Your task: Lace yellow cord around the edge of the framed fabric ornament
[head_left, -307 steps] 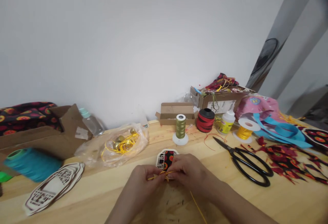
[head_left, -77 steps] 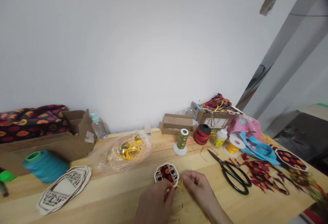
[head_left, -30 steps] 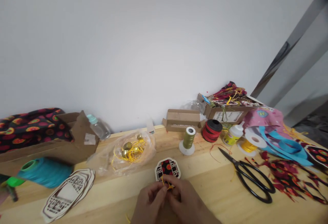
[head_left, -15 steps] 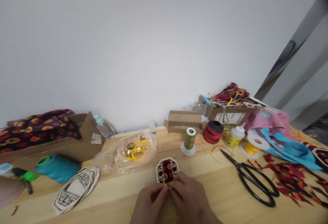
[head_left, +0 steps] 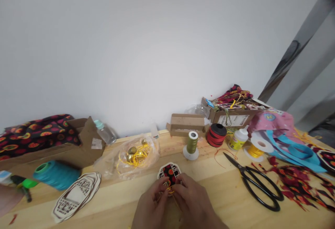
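Observation:
A wooden plaque with black and red patterned fabric (head_left: 170,174) lies on the wooden table at the lower centre. At its near edge, my left hand (head_left: 151,204) pinches a thin yellow cord (head_left: 170,190). My right hand (head_left: 195,201) holds the same cord from the other side, fingertips close to those of my left hand. Both hands partly cover the lower part of the plaque. The exact shape of the cord between the fingers is too small to make out.
Black scissors (head_left: 253,180) lie right of my hands, beside fabric scraps (head_left: 295,183). Behind stand a green thread spool (head_left: 192,143), a red spool (head_left: 216,135) and a glue bottle (head_left: 238,139). Wooden cutouts (head_left: 75,196) and a bag of bells (head_left: 137,155) are left.
My left fingers have lifted and spread slightly over the plaque's near edge, and more yellow cord shows between the hands. The whole view has shifted slightly.

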### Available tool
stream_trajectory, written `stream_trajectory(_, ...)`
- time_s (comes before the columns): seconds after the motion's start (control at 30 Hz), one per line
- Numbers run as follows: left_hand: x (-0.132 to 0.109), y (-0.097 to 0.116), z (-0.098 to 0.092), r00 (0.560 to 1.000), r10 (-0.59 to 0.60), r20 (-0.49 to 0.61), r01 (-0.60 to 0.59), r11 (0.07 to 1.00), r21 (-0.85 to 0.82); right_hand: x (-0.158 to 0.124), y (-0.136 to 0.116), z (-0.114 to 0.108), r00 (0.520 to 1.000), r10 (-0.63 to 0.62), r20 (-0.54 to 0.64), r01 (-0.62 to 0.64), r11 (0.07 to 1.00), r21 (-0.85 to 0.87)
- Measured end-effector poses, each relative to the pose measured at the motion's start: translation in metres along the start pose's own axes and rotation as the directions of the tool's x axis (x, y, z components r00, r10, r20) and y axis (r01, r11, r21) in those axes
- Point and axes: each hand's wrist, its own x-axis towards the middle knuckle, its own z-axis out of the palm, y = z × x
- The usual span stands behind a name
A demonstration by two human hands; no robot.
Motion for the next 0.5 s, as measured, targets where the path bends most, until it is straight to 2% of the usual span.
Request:
stream_trajectory(0.2, -0.0001, -0.0005, 0.0026, 0.997, 0.033, 0.074, -0.021, 0.989, -0.149, -0.0014, -0.0033, -0.0089, 0.997, -0.079, 0.007, 0.078, 0.992, 0.096)
stream_trajectory(0.37, 0.0027, 0.0054, 0.0054, 0.998, -0.016, 0.056, 0.028, 0.978, -0.206, -0.0009, -0.0033, -0.0111, 0.999, -0.050, 0.018, 0.043, 0.955, 0.293)
stream_trajectory(0.5, 0.0032, 0.0060, 0.0081, 0.996, -0.050, 0.073, 0.068, 0.962, -0.263, 0.0013, -0.0018, -0.0083, 0.999, 0.002, -0.032, 0.010, 0.928, 0.371)
